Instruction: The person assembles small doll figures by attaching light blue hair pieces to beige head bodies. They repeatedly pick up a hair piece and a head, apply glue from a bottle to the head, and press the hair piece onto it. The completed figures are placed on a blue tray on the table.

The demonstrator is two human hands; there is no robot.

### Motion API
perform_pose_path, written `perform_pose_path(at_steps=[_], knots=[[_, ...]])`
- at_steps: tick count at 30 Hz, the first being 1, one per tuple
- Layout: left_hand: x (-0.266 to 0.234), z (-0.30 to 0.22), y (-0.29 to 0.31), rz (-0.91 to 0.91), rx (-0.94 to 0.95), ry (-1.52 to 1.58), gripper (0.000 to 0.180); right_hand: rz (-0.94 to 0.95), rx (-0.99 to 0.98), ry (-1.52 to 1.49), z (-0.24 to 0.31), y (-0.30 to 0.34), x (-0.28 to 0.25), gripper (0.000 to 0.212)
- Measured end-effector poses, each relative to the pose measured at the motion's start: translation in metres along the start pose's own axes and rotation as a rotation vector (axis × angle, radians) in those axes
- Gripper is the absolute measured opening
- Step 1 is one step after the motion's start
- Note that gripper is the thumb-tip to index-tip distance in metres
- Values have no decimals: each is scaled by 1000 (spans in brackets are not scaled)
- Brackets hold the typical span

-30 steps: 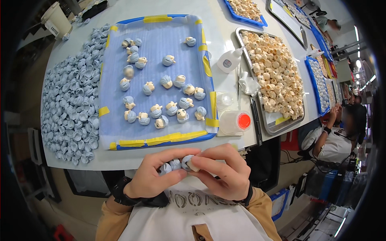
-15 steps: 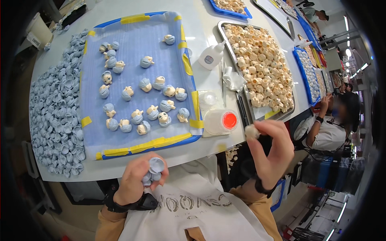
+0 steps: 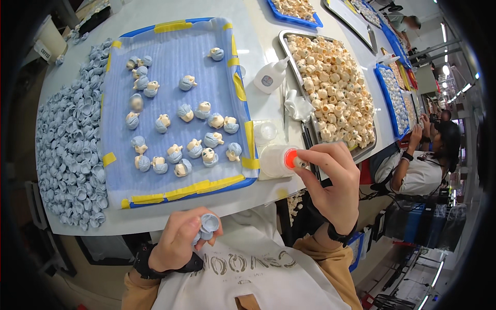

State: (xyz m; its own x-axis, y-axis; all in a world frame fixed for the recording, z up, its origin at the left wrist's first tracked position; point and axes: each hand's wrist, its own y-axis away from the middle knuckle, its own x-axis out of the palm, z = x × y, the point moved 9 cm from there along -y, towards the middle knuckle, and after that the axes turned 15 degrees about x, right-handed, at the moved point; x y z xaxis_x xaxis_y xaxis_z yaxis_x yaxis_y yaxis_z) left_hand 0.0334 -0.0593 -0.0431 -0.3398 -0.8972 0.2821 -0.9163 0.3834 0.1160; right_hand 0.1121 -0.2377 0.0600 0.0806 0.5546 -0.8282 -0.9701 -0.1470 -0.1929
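My left hand (image 3: 178, 238) is closed around several pale-blue hair shells (image 3: 209, 222), the uppermost with its hollow side showing. Between thumb and fingertips, my right hand (image 3: 333, 181) pinches a small cream doll head (image 3: 299, 163) with a painted face. That head is at the red-orange top (image 3: 290, 157) of a translucent white container (image 3: 272, 160); I cannot tell whether they touch. Beyond my hands, a blue tray (image 3: 181, 103) edged with yellow tape bears doll heads with blue hair (image 3: 210, 156), spaced apart. One at its left looks blurred.
A large heap of blue hair shells (image 3: 72, 150) covers the table's left side. On the right, a metal tray (image 3: 373, 147) is full of cream doll heads (image 3: 336, 88). A white squeeze bottle (image 3: 271, 75) and crumpled white tissue (image 3: 298, 106) stand between trays. Another person (image 3: 421, 160) sits at the right.
My right hand has moved left with the doll head, from beside the metal tray to the container's red top. My left hand has shifted slightly right and nearer me, still holding the hair shells.
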Motion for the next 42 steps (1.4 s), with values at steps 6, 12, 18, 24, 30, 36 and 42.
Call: perform_pose_path(at_steps=[6,12,18,24,30,36,42], knots=[[3,0,0,17,10,8,42,-26,-3,-24,-3,4,-1,24],[5,1,0,11,18,-5,46,19,-41,-9,-1,0,0,21],[5,-2,1,26,35,-13,48,14,-33,-5,-1,0,-1,20],[-3,-3,2,-89,58,3,50,-19,23,-34,-6,5,-4,23],[-2,-5,1,-47,10,84,46,-157,-4,-94,-13,19,-7,27],[18,-9,-5,113,-37,155,39,-39,-166,-481,32,46,-2,39],[19,-10,-5,103,-54,48,48,153,-247,-549,59,45,31,37]])
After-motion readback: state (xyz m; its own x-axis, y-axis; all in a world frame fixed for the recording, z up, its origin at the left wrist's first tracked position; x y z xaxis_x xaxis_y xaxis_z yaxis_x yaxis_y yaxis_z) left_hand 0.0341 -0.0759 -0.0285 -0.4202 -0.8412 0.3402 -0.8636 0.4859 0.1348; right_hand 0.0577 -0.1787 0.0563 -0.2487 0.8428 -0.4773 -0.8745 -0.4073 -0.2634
